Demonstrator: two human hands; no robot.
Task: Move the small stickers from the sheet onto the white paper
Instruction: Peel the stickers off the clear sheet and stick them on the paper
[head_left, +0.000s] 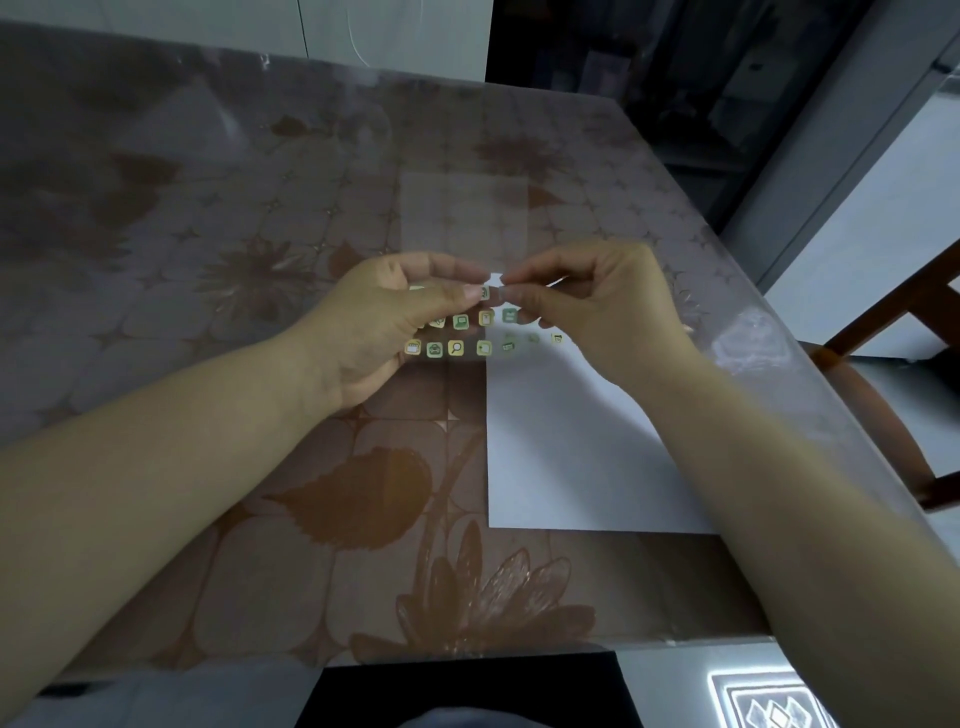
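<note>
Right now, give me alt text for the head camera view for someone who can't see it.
The left hand grips a clear sticker sheet above the table while the right hand pinches it near the left thumb. Rows of small stickers show on the sheet, and white paper lies on the floral table below.

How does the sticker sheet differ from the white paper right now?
The sticker sheet is see-through, with the flowered tablecloth showing through it; the white paper is opaque. The sticker sheet is pinched between the left hand and the right hand, while the white paper lies flat on the tablecloth. The sticker sheet carries rows of small stickers; most of the white paper is bare. Both are thin sheets.
</note>
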